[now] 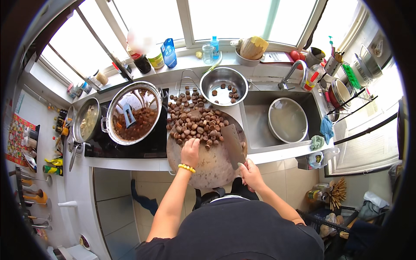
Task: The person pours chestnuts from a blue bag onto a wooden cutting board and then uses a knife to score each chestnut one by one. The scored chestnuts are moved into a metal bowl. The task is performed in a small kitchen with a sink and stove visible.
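My left hand (190, 152), with a yellow bead bracelet at the wrist, is at the near edge of a heap of brown chestnuts (198, 126). Its fingers are bent, and whether a chestnut is between them cannot be made out. The heap covers the far part of a round cutting board (208, 169) and spreads onto the counter behind. My right hand (251, 175) grips the handle of a cleaver (231, 143), whose broad blade lies over the board's right side, beside the heap. Several chestnuts sit in a steel pot (224, 85) beyond the board.
Left of the board, a lidded pan (134, 113) of brown food stands on the black cooktop (146, 151), with another pan (86, 119) farther left. To the right, the sink (258, 130) holds a metal bowl (288, 120) of cloudy liquid under the faucet (289, 76).
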Demonstrator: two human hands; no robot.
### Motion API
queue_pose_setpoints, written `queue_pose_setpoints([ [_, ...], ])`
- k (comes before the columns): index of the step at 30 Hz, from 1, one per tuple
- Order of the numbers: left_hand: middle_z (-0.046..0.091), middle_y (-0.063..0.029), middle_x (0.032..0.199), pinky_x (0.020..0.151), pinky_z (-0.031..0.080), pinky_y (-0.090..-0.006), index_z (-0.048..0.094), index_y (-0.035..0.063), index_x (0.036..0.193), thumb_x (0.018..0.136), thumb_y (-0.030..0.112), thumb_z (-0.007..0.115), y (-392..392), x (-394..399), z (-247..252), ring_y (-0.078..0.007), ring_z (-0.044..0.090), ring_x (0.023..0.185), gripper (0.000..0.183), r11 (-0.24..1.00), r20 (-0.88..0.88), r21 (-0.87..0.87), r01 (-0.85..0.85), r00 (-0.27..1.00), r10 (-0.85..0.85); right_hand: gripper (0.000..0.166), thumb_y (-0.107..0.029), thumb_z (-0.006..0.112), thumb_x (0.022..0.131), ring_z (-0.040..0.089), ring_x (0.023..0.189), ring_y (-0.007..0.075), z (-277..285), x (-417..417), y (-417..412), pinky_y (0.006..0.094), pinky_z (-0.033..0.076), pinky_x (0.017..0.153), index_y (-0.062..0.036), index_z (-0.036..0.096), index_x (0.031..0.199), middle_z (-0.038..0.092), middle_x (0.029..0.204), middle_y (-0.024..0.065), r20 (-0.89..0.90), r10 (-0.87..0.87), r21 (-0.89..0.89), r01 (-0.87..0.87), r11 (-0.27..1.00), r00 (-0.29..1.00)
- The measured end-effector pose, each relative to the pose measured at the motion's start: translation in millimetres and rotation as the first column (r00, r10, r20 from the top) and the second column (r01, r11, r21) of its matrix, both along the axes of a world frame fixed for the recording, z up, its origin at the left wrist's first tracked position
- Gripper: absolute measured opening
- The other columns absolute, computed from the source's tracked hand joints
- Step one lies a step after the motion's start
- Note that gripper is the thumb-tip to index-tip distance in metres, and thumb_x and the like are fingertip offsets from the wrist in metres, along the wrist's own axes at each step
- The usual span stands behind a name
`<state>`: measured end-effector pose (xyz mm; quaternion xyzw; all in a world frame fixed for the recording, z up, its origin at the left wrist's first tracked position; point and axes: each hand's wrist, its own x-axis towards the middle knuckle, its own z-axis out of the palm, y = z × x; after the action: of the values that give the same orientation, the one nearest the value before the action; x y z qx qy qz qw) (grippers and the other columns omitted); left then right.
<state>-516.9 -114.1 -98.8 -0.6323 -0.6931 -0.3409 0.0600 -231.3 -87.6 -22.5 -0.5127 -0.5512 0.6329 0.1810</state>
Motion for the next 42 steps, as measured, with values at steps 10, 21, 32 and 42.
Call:
queue_pose_setpoints([
  [10,0.062,-0.0100,0.104,0.079,0.052,-0.0398,0.063,0.0082,0.095,0.076,0.005,0.069,-68,51,-27,-0.0295,0.061,0.093,0.020,0.972,0.163,-0.138,0.189,0.972,-0.166,0.027,-0.026,0.057,0.100,0.048,0.044,0.0087,-15,-11,-25,0.0269,0.039,0.041,-0.0066,0.044,0.088,0.051,0.062,0.0018,0.130,0.143,0.037,-0.149,0.988,0.981],
  [21,0.059,-0.0153,0.106,0.084,0.050,-0.0449,0.062,0.0061,0.098,0.076,0.002,0.068,-77,53,-40,-0.0368,0.060,0.097,0.024,0.992,0.379,-0.124,0.030,0.925,0.019,0.021,-0.024,0.059,0.096,0.065,0.079,0.0427,-25,-20,-38,0.0507,0.049,0.068,-0.0040,0.050,0.096,0.067,0.083,0.0222,0.413,0.296,0.395,-0.462,0.794,0.862],
  [32,0.057,-0.0156,0.107,0.081,0.050,-0.0431,0.060,0.0042,0.101,0.079,-0.002,0.065,-111,41,-40,-0.0368,0.060,0.094,0.023,0.983,0.449,-0.153,-0.099,0.879,0.158,0.022,-0.023,0.058,0.096,0.065,0.077,0.0420,-29,-26,-50,0.0508,0.052,0.066,-0.0040,0.048,0.096,0.067,0.082,0.0195,0.561,0.312,0.431,-0.592,0.681,0.767],
  [42,0.056,-0.0128,0.101,0.071,0.051,-0.0381,0.059,0.0043,0.100,0.080,-0.003,0.063,-116,41,-40,-0.0284,0.061,0.077,0.021,0.972,0.511,-0.175,-0.154,0.830,0.224,0.023,-0.024,0.057,0.096,0.066,0.078,0.0412,-27,-32,-51,0.0504,0.052,0.067,-0.0038,0.047,0.098,0.067,0.081,0.0187,0.584,0.334,0.452,-0.639,0.623,0.739],
])
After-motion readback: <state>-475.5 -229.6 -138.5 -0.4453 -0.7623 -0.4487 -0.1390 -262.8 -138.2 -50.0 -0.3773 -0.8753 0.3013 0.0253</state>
